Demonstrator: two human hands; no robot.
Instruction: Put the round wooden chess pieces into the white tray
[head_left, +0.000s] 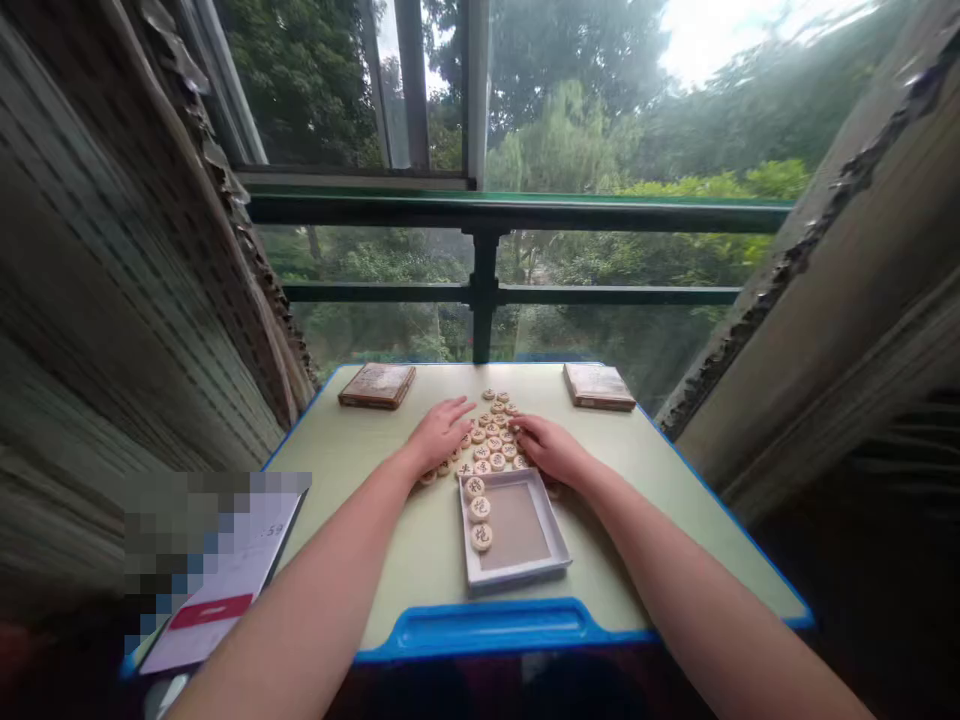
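Observation:
A heap of round wooden chess pieces (493, 432) with dark characters lies in the middle of a pale green table (360, 470). My left hand (439, 432) rests flat on the heap's left side, fingers stretched out. My right hand (550, 448) lies against the heap's right side, fingers partly curled over some pieces. Just in front of the heap sits a shallow white box tray (547, 535) with three pieces (478, 510) lined along its left inner edge.
Two flat brown wooden boards lie at the far corners, one left (377, 385), one right (598, 386). A white card with a red stripe (225, 590) lies at the near left. The table has a blue rim (495, 628); a green railing (517, 212) and window stand behind.

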